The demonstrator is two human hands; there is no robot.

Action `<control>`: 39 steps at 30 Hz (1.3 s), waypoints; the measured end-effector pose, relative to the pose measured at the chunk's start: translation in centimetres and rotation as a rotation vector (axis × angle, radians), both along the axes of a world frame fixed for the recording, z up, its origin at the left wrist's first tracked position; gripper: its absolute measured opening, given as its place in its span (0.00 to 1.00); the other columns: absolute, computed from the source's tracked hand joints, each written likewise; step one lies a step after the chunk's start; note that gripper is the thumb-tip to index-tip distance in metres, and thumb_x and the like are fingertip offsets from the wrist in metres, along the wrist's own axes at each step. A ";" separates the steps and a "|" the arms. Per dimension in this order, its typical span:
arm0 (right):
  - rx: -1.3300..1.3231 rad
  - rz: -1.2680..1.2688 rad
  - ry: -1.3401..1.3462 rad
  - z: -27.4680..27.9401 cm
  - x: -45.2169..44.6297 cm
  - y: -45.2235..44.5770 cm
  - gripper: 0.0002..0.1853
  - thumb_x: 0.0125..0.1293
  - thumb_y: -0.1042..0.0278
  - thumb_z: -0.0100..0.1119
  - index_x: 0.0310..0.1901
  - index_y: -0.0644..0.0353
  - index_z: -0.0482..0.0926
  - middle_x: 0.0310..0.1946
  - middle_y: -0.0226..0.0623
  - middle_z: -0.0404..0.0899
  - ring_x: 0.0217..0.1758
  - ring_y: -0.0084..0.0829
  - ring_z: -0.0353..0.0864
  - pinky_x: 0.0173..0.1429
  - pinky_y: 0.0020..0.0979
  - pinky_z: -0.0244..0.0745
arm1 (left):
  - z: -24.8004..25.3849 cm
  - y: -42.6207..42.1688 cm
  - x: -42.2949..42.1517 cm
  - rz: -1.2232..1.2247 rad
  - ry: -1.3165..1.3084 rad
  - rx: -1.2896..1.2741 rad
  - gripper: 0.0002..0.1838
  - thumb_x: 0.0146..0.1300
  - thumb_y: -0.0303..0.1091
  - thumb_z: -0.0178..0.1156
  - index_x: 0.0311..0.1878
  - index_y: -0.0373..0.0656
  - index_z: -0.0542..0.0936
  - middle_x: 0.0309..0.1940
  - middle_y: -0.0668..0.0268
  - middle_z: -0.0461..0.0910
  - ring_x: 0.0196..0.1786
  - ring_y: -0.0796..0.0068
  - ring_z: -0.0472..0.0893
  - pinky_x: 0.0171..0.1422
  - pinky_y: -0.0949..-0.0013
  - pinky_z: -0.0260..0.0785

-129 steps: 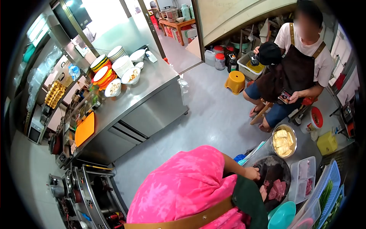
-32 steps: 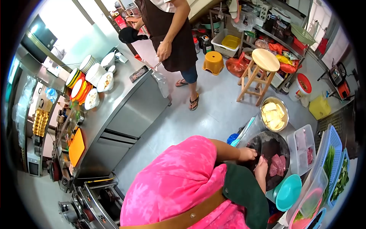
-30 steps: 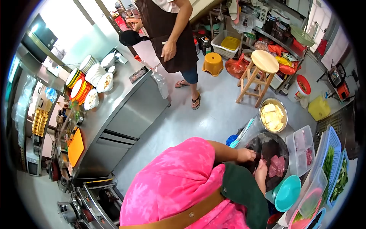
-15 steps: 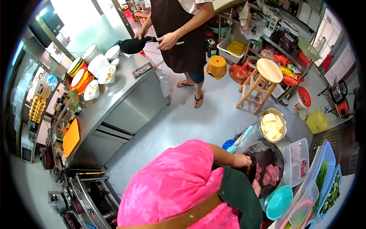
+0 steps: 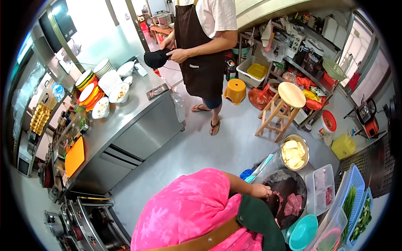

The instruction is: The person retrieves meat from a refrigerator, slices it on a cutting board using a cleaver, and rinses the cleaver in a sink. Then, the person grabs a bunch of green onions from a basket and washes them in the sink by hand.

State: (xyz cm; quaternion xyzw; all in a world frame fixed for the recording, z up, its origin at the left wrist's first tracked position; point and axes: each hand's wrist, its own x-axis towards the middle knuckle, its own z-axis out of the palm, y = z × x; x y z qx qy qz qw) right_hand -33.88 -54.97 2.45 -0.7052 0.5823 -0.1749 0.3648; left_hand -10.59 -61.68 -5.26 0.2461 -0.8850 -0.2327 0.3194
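Observation:
Below me are my pink sleeve, green apron and brown strap. My left hand (image 5: 261, 191) reaches to the near edge of a round dark cutting board (image 5: 289, 183). Its fingers are curled closed at a dark shape there that I cannot make out. Pieces of raw red meat (image 5: 293, 204) lie on the board, with smaller scraps beside them. Of my right hand (image 5: 277, 223), only a small part shows at the board's lower edge; the apron hides the rest.
A bowl of yellowish slabs (image 5: 294, 154), a clear divided container (image 5: 320, 190) and a turquoise bowl (image 5: 303, 232) surround the board. Blue baskets (image 5: 356, 182) hold greens. Across the floor, a co-worker in a dark apron (image 5: 193, 62) handles a black cap-like item (image 5: 157, 58). A wooden stool (image 5: 292, 95) stands nearby.
My view has shifted slightly. My right hand, partly visible at the meat before, is now mostly behind the apron. The co-worker's black item has swung in closer to their body.

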 end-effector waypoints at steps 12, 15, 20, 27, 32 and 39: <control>0.066 -0.021 -0.075 1.0 -0.9 0.3 0.23 0.70 0.60 0.35 0.24 0.69 0.68 0.13 0.43 0.64 0.18 0.34 0.67 0.24 0.37 0.60 | -1.0 -0.5 -1.0 0.033 -0.063 -0.014 0.06 0.47 0.35 0.56 0.21 0.45 0.76 0.26 0.65 0.74 0.35 0.64 0.73 0.44 0.65 0.64; 0.210 -0.044 -0.121 5.3 3.3 -1.1 0.22 0.70 0.58 0.35 0.26 0.66 0.70 0.11 0.33 0.65 0.16 0.29 0.67 0.22 0.32 0.61 | -1.2 -0.8 -0.7 0.072 -0.076 -0.059 0.06 0.46 0.35 0.55 0.23 0.44 0.76 0.28 0.63 0.75 0.35 0.62 0.74 0.43 0.63 0.67; -0.497 0.193 0.232 -3.5 4.7 -5.3 0.13 0.65 0.64 0.41 0.40 0.64 0.72 0.26 0.47 0.73 0.30 0.44 0.74 0.37 0.40 0.69 | -4.8 0.1 -1.5 0.184 -0.001 -0.115 0.05 0.48 0.34 0.55 0.28 0.47 0.77 0.29 0.63 0.76 0.37 0.62 0.76 0.41 0.61 0.70; 0.393 -0.253 -0.176 0.9 0.6 1.5 0.21 0.69 0.55 0.40 0.32 0.66 0.74 0.12 0.35 0.68 0.13 0.29 0.69 0.22 0.30 0.66 | 1.9 0.8 1.4 0.078 -0.010 0.082 0.11 0.50 0.25 0.55 0.39 0.43 0.80 0.40 0.63 0.77 0.43 0.61 0.76 0.49 0.65 0.69; 0.421 -0.390 -0.348 0.7 -1.8 3.1 0.24 0.69 0.52 0.39 0.27 0.66 0.71 0.13 0.32 0.68 0.10 0.23 0.66 0.16 0.26 0.63 | 0.8 0.6 1.2 0.110 -0.006 0.109 0.09 0.49 0.24 0.54 0.33 0.46 0.80 0.38 0.67 0.75 0.44 0.63 0.74 0.49 0.66 0.68; 0.531 -0.377 -0.399 0.6 -1.3 1.7 0.26 0.69 0.50 0.39 0.21 0.63 0.70 0.11 0.33 0.68 0.10 0.25 0.66 0.17 0.26 0.64 | 1.8 -0.8 -0.2 0.014 -0.161 0.021 0.05 0.54 0.29 0.53 0.27 0.49 0.77 0.31 0.70 0.76 0.39 0.71 0.75 0.47 0.69 0.65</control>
